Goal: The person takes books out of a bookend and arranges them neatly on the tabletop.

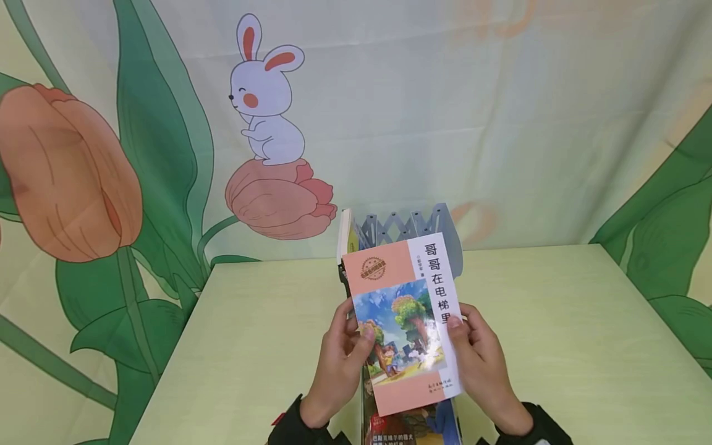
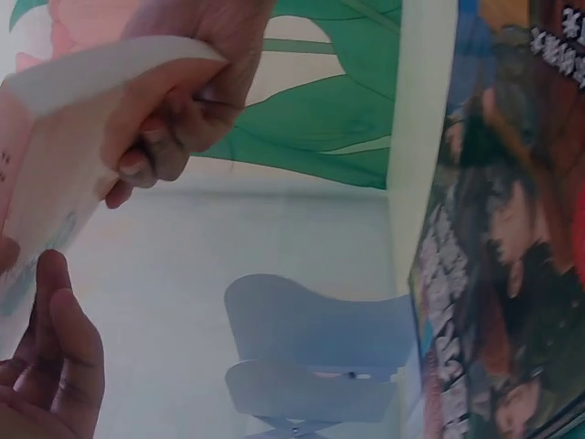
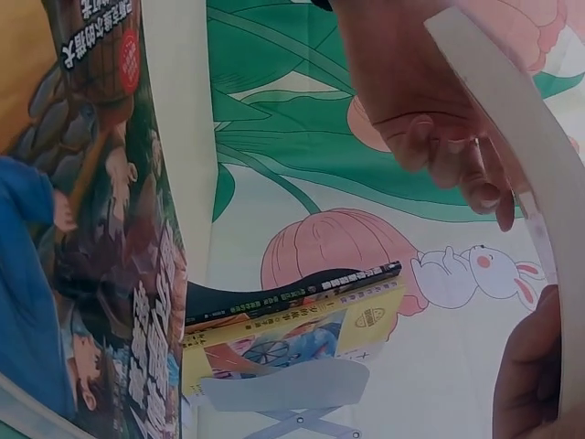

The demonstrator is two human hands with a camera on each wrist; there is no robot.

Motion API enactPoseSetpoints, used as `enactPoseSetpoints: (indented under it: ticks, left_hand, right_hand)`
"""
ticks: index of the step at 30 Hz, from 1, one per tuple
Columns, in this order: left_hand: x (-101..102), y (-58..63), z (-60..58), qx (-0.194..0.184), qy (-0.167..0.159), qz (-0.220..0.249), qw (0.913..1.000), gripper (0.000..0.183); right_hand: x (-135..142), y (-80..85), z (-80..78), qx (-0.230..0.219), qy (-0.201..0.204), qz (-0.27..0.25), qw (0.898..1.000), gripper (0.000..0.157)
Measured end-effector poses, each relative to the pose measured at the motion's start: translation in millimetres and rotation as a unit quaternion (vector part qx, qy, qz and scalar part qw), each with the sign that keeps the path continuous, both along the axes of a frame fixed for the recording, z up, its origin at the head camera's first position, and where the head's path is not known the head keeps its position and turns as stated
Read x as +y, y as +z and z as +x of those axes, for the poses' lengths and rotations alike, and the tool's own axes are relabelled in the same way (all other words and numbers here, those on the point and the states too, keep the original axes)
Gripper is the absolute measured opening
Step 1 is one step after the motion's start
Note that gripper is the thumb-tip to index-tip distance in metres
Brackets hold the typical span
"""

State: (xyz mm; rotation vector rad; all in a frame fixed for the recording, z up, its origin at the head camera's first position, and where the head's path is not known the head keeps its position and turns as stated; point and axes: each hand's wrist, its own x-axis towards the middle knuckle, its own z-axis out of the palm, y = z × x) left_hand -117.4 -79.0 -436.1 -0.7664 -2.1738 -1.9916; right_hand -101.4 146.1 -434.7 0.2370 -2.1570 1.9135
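Observation:
A thin paperback book (image 1: 397, 337) with a pink and white cover and a painted picture of trees is held up, slightly tilted, in front of me. My left hand (image 1: 340, 361) grips its left edge, thumb on the cover. On the opposite edge my right hand (image 1: 485, 368) pinches it, with the thumb over the white strip. Underneath, another book (image 1: 395, 432) with a dark illustrated cover lies on the table, partly hidden by the held one. Its cover shows larger in the right wrist view.
Behind the held book stands a grey-blue folding bookend rack (image 1: 453, 244) with crisscross bars. Several upright books (image 3: 292, 320), one yellow and one black-spined, stand at its left side. The pale green table (image 1: 556, 327) meets a printed curtain (image 1: 378, 123) with tulips and a rabbit.

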Motion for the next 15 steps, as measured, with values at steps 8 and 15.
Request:
enactPoseSetpoints:
  ticks: [8, 15]
  left_hand:
    - [4.3, -8.8, 4.0, 0.005, 0.030, -0.002, 0.9995, 0.062]
    - [-0.3, -8.6, 2.1, -0.018, 0.026, -0.018, 0.9993, 0.061]
  right_hand:
    - [-2.2, -3.4, 2.5, -0.017, 0.009, 0.009, 1.000, 0.030]
    - [5.0, -6.7, 3.3, -0.035, 0.037, 0.028, 0.998, 0.028]
